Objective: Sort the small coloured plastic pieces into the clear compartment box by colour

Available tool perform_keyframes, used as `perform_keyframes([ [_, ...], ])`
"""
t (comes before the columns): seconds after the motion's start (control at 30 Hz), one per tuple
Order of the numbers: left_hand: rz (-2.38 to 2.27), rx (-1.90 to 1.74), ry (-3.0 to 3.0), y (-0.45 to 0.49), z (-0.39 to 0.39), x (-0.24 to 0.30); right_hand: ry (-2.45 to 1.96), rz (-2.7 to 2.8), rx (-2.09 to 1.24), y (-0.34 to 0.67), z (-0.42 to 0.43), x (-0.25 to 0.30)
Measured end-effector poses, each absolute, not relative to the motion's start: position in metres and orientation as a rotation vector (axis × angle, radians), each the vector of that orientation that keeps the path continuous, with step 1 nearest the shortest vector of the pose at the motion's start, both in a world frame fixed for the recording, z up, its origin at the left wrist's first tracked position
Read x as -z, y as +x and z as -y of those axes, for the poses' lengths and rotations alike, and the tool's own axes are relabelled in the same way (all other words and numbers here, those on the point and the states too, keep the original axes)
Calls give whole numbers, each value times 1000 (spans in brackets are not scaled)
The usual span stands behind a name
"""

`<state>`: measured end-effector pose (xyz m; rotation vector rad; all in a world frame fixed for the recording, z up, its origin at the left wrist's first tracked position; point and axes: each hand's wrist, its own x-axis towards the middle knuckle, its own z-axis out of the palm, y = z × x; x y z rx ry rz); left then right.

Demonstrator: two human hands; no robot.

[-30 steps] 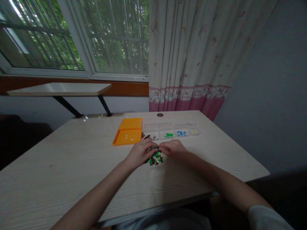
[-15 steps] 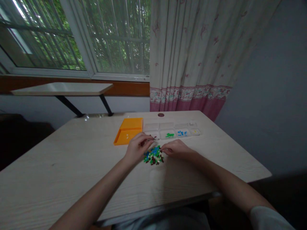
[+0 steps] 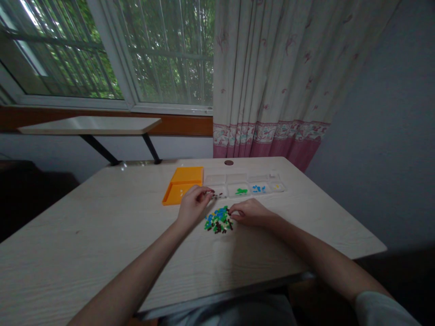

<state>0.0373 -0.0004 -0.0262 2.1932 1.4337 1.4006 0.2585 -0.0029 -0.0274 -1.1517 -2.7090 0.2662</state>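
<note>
— Looking down: which hand is nearer the pile of coloured pieces (image 3: 218,219)?
— Right hand (image 3: 249,213); its curled fingertips touch the pile's right edge, grip unclear. Left hand (image 3: 192,203) fingertips, pinched shut, sit beyond it at the clear tray (image 3: 234,178)'s dark pieces (image 3: 217,195).

Dim interior. Sole light is daylight through window (image 3: 163,50), mildly blown out. Table (image 3: 102,235) below window shows soft sheen, faint shadows. Far right of window murky. Wide-angle bending at edges; small pieces (image 3: 218,220) soft.
</note>
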Motion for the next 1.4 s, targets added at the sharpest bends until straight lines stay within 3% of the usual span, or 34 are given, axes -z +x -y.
perform_keyframes([
  [0.4,-1819,-1271,2263,30,-15,39,-1182,2711,-285,256,3,29],
  [0.6,-1554,-1207,2333,30,-11,37,-1137,2619,-348,258,-1,34],
  [0.83,-1069,-956,2513,48,8,32,-1061,2290,-774,258,-8,43],
  [1.17,-1009,-976,2522,53,12,31,-981,2021,-1211,249,-5,39],
  [1.4,-984,-1040,2512,54,12,32,-975,2008,-1194,249,-7,43],
])
